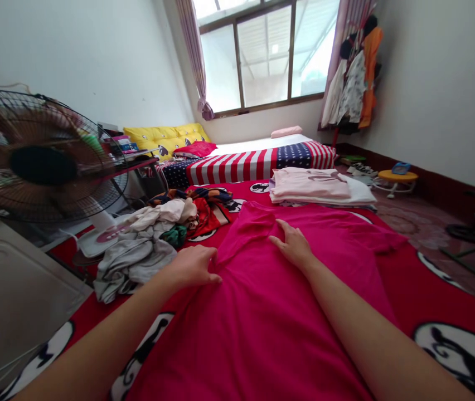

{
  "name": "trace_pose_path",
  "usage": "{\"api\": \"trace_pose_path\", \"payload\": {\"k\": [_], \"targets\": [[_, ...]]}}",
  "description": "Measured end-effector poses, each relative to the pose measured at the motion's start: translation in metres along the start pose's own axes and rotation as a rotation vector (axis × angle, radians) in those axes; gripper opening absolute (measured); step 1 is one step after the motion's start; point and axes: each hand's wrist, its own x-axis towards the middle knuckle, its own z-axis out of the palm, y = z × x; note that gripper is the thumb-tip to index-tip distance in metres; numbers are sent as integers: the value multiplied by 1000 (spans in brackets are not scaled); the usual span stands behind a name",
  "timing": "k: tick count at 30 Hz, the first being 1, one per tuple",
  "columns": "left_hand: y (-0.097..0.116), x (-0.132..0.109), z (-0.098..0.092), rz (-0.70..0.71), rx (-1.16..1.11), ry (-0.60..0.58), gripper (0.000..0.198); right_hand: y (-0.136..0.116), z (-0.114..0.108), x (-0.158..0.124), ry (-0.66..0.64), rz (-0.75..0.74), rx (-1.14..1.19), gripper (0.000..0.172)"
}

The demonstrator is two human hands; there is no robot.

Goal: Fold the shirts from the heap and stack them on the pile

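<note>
Two bare hands work over a bright pink T-shirt (275, 312) spread on a red bedspread (430, 303) in front of the person. From where I stand in the room, taking straight ahead of that person as twelve o'clock, the left hand (195, 265) is at eleven, by the shirt's near-left edge. Its fingers are curled and the thumb stands a little apart from them; whether a pinch of cloth is caught between them I can't honestly tell from here. The right hand (294, 244) is farther forward, just past twelve, lying on the shirt's upper part, half open, forefinger and thumb parted, touching the fabric without a clear grasp.

The shirt's long axis runs from six o'clock, close to the person, up to about half past twelve, with the sleeved end farthest away. One sleeve sticks out toward two o'clock; the cloth at eleven to twelve is bunched into folds, and creases fan from beside the left hand.

Past the shirt, at one o'clock, is a neat folded pile (313, 186), pale pink on top. A loose heap of clothes (145, 234) sits at ten, and beyond it a caged fan (45, 164). At twelve, farther off, a bed with a stars-and-stripes cover (237, 167) stands under the window (265, 61).
</note>
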Motion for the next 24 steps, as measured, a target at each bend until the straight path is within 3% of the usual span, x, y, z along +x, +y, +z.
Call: {"api": "trace_pose_path", "payload": {"k": [6, 10, 13, 17, 24], "targets": [[-14, -41, 18, -63, -41, -15, 11, 1, 2, -2, 3, 26, 4, 60], [-22, -66, 17, -64, -46, -63, 5, -9, -3, 7, 12, 58, -190, 56], [-25, -78, 17, -77, -126, -85, 10, -23, -11, 26, -36, 170, -337, 63], [-23, -85, 18, -60, -356, 3, 16, -37, -10, 54, -86, 363, -218, 77], [2, -91, 12, -41, -549, 53, 17, -41, 11, 77, 117, 294, 100, 26]]}}
